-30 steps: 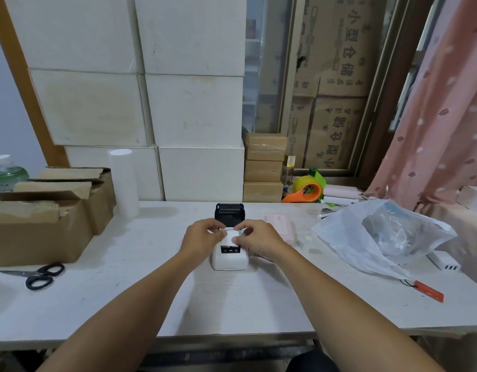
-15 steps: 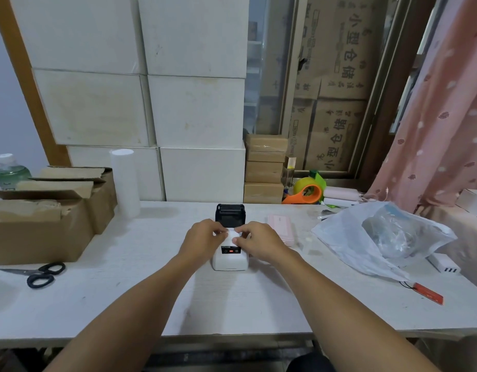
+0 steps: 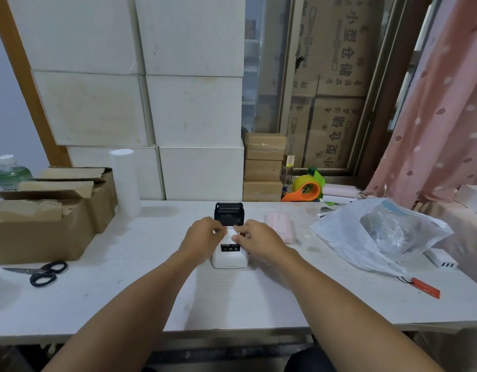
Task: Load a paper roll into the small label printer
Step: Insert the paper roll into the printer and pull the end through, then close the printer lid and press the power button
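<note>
A small white label printer (image 3: 230, 257) stands in the middle of the white table (image 3: 232, 299), its black lid (image 3: 229, 214) hinged up at the back. A white paper roll (image 3: 231, 231) shows in the open bay between my fingers. My left hand (image 3: 203, 237) grips the roll's left side and my right hand (image 3: 256, 238) pinches its right side. Most of the roll is hidden by my fingers.
Open cardboard boxes (image 3: 44, 210) and black scissors (image 3: 42, 272) lie at the left, a tall white roll (image 3: 124, 181) behind them. A pink box (image 3: 281, 226), a plastic bag (image 3: 379, 232), a white charger (image 3: 441, 260) and an orange tape dispenser (image 3: 305, 191) are at the right.
Both hands have stayed on the roll at the printer's open bay, with only small finger shifts. The printer has not moved.
</note>
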Available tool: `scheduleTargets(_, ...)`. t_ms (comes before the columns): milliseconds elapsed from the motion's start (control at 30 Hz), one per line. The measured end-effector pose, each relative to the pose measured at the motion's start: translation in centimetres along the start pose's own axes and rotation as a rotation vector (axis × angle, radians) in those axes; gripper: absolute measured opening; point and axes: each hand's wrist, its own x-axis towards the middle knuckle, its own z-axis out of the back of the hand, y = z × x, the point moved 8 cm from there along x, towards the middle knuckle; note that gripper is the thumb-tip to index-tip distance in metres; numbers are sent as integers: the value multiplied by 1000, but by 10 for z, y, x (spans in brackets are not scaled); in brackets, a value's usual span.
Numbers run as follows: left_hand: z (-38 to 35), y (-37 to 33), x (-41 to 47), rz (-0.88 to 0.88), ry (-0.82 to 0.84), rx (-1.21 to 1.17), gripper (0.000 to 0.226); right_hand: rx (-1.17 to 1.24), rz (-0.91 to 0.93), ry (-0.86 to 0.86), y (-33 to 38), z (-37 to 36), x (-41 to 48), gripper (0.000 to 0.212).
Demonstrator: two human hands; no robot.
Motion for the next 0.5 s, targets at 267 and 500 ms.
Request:
scheduleTargets(267,4,12,-9,77,-81,-231,12,203,-97,-31,-11,5,6,42)
scheduleTargets(500,4,13,-8,97,-66,-231,15,537,-192,-277,-22,35,14,26)
